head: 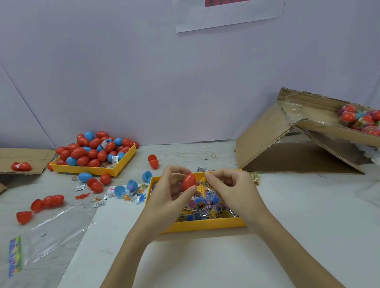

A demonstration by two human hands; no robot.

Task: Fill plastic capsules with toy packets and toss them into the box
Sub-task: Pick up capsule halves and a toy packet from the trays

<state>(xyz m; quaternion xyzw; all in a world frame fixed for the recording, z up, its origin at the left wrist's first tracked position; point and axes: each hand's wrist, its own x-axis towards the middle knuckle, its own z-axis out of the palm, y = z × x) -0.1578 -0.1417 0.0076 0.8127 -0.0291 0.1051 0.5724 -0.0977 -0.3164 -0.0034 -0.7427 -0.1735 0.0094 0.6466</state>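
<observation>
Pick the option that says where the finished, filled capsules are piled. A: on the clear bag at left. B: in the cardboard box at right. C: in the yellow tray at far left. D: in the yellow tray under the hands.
B: the cardboard box at right holds a heap of wrapped capsules, while the far tray holds plain red and blue ones and the near tray holds packets.

Bright, even, soft light with faint shadows; wide-angle bending at the edges, slight overall softness.
</observation>
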